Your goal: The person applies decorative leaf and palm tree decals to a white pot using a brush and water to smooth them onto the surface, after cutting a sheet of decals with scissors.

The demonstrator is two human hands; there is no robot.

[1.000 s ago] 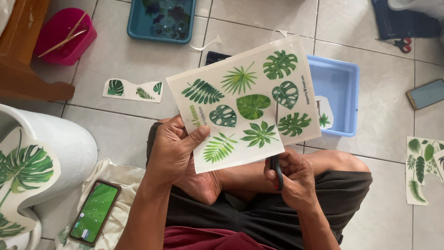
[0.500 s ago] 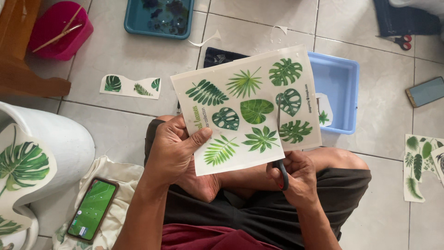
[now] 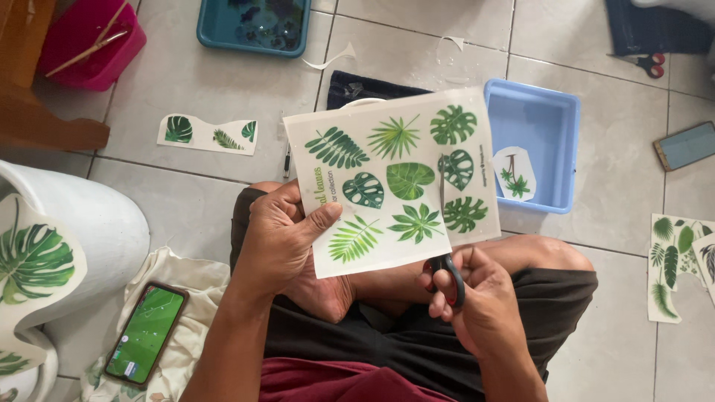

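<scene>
Two hands were at work over my lap as I sat on the tiled floor (image 3: 186, 82). My left hand (image 3: 279, 238) gripped a white sheet of leaf stickers (image 3: 391, 179) by its lower left edge, thumb pressed on the front, holding it up flat toward me. The sheet carried nine green tropical leaves in three rows. My right hand (image 3: 477, 298), at about five o'clock from the sheet, was clenched through the handles of a pair of dark scissors (image 3: 447, 272), whose blades ran up into the sheet between the middle and right columns of leaves.

At twelve o'clock lay a teal tray (image 3: 253, 26) of dark water; at ten o'clock, a pink tub (image 3: 89, 45) with sticks in it. At two o'clock sat a light blue tray (image 3: 532, 141) holding one cut-out leaf piece (image 3: 514, 173). A trimmed strip of leaf stickers (image 3: 208, 134) lay at ten o'clock on the floor, nearer than the tub. At eight o'clock a phone (image 3: 145, 331) with a green screen rested on a cloth (image 3: 201, 275), beside a white vessel (image 3: 82, 223) bearing a large leaf decal. More cut sheets (image 3: 670, 260) lay at three o'clock.
</scene>
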